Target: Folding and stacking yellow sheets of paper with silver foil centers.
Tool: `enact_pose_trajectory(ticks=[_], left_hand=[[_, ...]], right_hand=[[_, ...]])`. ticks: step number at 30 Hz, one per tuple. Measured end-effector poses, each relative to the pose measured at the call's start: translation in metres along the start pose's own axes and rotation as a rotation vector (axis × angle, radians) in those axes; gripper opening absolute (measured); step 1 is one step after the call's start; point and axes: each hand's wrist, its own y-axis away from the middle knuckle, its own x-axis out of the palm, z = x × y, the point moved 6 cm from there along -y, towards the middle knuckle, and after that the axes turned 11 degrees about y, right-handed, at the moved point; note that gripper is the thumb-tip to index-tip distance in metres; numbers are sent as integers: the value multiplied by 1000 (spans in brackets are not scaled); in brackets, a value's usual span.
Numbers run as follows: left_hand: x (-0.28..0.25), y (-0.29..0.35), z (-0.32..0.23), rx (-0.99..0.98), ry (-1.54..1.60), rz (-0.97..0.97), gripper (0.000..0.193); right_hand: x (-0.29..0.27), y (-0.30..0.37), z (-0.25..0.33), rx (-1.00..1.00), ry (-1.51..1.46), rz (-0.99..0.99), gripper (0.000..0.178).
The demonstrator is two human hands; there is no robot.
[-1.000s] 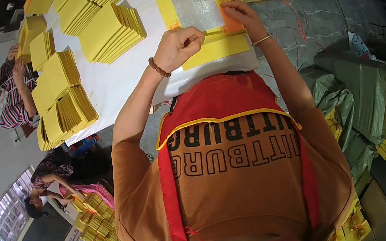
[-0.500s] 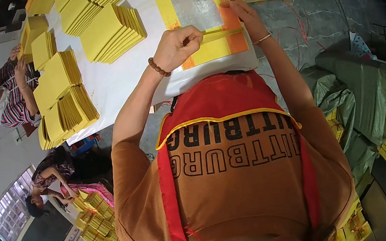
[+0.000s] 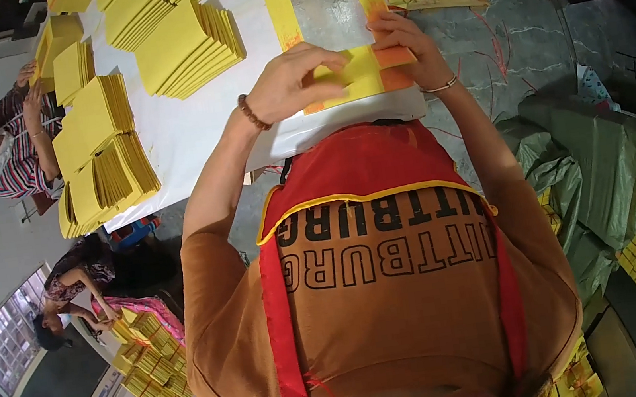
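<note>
A yellow paper sheet point(image 3: 278, 7) lies on the white-covered table before me, with a silvery square in its middle and orange bands at its sides. Its near edge is folded over into a yellow flap point(image 3: 362, 72). Over the flap's left part is my left hand point(image 3: 290, 78), thumb and fingers apart with nothing visible between them. My right hand point(image 3: 421, 52) is at the right edge, fingers curled over the orange band and gripping the paper there. The thumb of that hand is partly hidden.
Fanned yellow paper stacks point(image 3: 182, 52) and more stacks point(image 3: 99, 155) stand on the table's left. A person in stripes point(image 3: 18, 149) works at its far left; another point(image 3: 80, 286) handles yellow bundles point(image 3: 155, 364). Green plastic sheeting point(image 3: 601, 153) lies at right.
My left hand has loosened from a closed pinch on the fold and spread its fingers. The fingers of my right hand have curled in over the sheet's edge.
</note>
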Motion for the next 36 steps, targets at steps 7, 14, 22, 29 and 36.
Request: enact_pose_trajectory(ticks=[7, 14, 22, 29, 36], left_hand=[[-16, 17, 8, 250, -486, -96, 47], [-17, 14, 7, 366, -624, -303, 39], [-7, 46, -26, 468, -837, -280, 35], [-10, 49, 4, 344, -408, -418, 19], [-27, 22, 44, -180, 67, -680, 28]], right_hand=[[-1, -3, -14, 68, -110, -12, 25], [-5, -23, 3, -139, 239, 12, 26], [-21, -7, 56, -309, 618, -16, 27], [-14, -2, 43, -1, 287, 183, 25], [-1, -18, 9, 510, -103, 49, 34]])
